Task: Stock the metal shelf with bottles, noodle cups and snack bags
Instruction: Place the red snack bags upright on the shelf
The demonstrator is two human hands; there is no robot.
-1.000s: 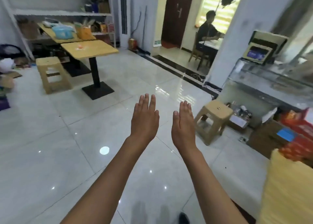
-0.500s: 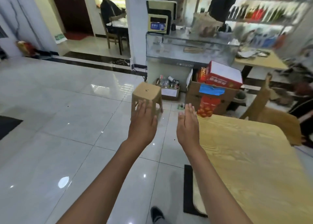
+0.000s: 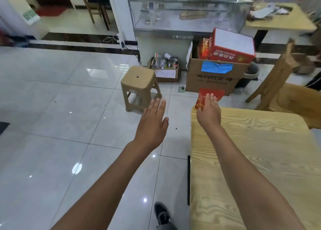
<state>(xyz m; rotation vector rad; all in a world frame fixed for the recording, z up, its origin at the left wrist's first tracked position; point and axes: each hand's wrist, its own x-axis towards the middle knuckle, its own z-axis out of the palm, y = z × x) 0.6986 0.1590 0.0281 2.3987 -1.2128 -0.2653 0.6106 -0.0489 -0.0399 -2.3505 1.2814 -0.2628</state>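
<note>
Snack bag [image 3: 211,95]: hanging off the desk [image 3: 251,160] edge (red, part hidden)
Right hand [image 3: 208,116]: reaching flat, grasping nothing; aim to be pinching the bag top
Left hand [image 3: 152,123]: hovering released, empty

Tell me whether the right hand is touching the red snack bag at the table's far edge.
Cannot tell. In the head view the right hand overlaps the red snack bag, its straight fingers hiding the bag's lower part, so neither contact nor a gap shows plainly.

Person is showing two bare forearms, no sleeves, watch or rings showing. Left hand [image 3: 152,123] and right hand [image 3: 208,114] are wearing no gloves. Wearing a dark lace-up sneaker [image 3: 162,216] under a grey trouser hem [image 3: 167,227].
</note>
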